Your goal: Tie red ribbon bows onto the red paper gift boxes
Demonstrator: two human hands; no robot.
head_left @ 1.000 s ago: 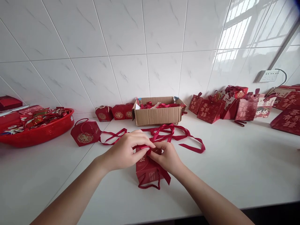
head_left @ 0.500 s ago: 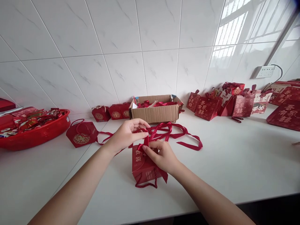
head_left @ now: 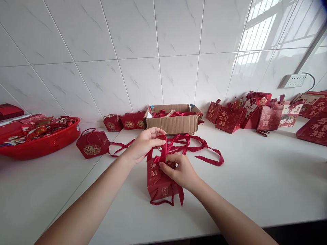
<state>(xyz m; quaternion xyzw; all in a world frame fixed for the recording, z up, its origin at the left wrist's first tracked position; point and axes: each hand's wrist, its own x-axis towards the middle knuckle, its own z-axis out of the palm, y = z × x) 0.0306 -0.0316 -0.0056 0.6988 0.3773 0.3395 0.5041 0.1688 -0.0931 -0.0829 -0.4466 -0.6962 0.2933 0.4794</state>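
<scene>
A small red gift box with light lettering and a twisted cord handle stands in front of me on the white counter. Over its top, my left hand pinches a strip of red satin ribbon and holds it up. My right hand grips the same ribbon lower down, close against the top of the box, with thumb and forefinger together. One ribbon end hangs down the box's right side. More ribbon lies in loose loops behind the hands. My right fingers partly hide where the ribbon crosses the box.
At the left stands a red basin of wrapped sweets, with a hexagonal red box beside it. A cardboard box of ribbons sits against the tiled wall. Several red gift bags stand at the right, below a power strip.
The whole view has shifted slightly, moving things a little rightward. My left hand has drawn the ribbon a bit higher above the box; both hands keep their grip.
</scene>
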